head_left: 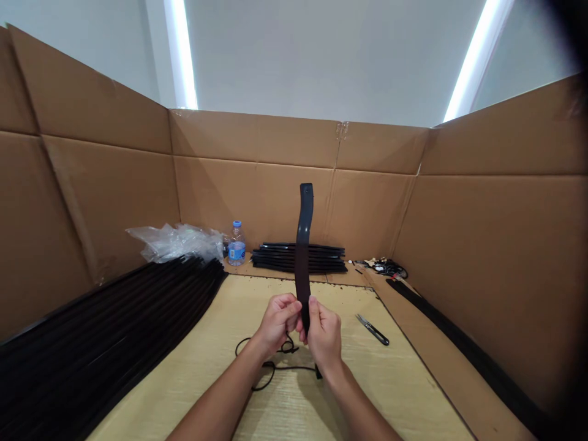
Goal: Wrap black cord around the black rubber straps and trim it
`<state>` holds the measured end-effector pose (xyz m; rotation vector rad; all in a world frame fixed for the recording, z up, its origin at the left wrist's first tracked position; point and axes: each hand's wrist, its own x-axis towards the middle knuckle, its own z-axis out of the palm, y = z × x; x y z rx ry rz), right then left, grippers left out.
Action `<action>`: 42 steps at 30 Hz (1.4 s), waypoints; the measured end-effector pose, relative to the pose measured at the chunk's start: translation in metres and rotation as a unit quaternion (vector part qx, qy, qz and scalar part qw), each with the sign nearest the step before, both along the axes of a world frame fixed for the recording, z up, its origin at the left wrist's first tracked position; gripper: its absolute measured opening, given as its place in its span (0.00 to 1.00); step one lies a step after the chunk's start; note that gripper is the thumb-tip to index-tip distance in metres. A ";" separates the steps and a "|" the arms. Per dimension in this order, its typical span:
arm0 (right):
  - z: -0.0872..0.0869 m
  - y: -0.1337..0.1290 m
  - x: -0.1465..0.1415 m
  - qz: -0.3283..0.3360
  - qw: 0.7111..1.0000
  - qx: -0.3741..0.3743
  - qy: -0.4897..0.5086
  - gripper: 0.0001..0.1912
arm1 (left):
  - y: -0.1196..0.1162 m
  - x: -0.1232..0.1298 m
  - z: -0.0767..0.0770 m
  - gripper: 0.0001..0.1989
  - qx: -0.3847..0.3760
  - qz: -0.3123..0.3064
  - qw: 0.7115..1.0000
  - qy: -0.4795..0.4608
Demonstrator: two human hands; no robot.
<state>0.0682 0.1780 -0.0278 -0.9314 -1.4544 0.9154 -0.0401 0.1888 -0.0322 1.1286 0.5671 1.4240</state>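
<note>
The black strip stands nearly upright above the surface, its lower part between the left hand and the right hand. The grip of each is closed, thumb and fingers pinching the strip with no visible gap. With its long upper end unsupported, it could flop or twist if either pinch slackens. The looped cord below could snag on the fingers or tangle if dragged; whether it joins the strip, I cannot tell. Right of the hands, the snips lie with bare points towards them, so a careless sideways reach could prick.
</note>
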 end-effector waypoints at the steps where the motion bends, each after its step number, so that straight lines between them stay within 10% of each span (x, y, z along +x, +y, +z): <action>1: 0.000 0.000 0.000 -0.001 1.000 -0.001 -0.001 0.34 | 0.000 0.000 0.000 0.21 0.002 0.000 1.000 0.000; 42: 0.000 0.003 -0.009 0.065 0.998 -0.027 0.001 0.29 | 0.007 -0.008 -0.001 0.24 -0.108 0.086 0.989 -0.044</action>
